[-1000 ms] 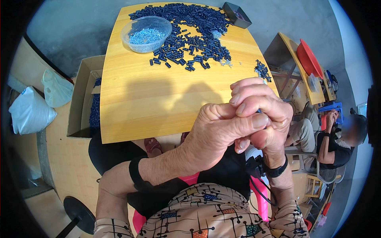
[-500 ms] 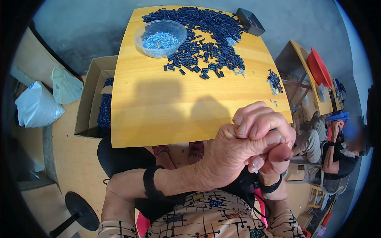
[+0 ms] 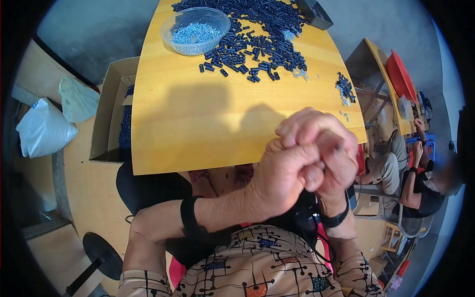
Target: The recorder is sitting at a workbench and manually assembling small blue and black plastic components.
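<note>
Both clasped: left hand [image 3: 281, 178], right hand [image 3: 339, 158] | fingers curled, contents hidden, cannot tell | black tubes [image 3: 247, 15] beyond fingers | best: squeeze evenly

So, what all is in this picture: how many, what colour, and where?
wooden table: one, yellow, centre
small cylinders: too many to count, dark, mostly table's far side, some at right edge
clear bowl: one, colourless, table's far left
small bits: too many to count, silver-blue, in bowl and on table
tray: one, dark, table's far right
carton: one, brown, left of table
bags: two, white and pale green, far left
round-based stand: one, black, lower left
basin: one, red, right background
co-worker: one, dark top, seated right
wristbands: two, black, one per arm
left hand: one, bare, touching right hand
right hand: one, bare, fingers curled
</note>
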`<state>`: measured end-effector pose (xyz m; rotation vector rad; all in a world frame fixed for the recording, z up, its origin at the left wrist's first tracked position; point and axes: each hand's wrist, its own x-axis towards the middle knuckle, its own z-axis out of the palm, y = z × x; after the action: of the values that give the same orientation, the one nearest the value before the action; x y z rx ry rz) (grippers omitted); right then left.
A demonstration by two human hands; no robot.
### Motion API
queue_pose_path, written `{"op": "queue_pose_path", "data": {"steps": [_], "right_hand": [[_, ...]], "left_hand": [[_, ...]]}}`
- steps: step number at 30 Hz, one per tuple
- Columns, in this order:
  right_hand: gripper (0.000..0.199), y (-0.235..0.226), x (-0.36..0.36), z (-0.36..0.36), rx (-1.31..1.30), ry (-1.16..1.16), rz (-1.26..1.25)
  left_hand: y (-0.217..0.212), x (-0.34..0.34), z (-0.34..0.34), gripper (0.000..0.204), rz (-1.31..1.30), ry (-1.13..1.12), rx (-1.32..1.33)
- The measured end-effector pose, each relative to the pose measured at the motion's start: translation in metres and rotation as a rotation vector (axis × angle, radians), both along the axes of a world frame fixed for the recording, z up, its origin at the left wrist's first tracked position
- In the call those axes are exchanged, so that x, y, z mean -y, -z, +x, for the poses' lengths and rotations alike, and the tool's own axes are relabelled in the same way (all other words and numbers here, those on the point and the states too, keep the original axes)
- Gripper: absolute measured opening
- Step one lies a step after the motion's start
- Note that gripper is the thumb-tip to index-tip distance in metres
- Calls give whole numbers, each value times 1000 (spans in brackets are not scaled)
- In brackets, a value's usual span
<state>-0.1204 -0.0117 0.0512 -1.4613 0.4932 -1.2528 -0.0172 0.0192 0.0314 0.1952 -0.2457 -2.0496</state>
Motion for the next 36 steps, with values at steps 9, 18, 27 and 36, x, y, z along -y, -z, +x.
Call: {"op": "queue_pose_path", "data": {"steps": [9,18,27,36], "right_hand": [[49,13,-4,-3,121,-49,355],[63,10,-3,-16,-61,-69,272],[62,9,-6,-6,-12,19,203],[56,6,-5,8,-58,121,150]], "left_hand": [[6,13,1,18,78,-26,49],[5,11,1,16,-39,-22,130],[-3,9,3,15,21,-28,169],[5,8,5,11,-3,-41,47]]}}
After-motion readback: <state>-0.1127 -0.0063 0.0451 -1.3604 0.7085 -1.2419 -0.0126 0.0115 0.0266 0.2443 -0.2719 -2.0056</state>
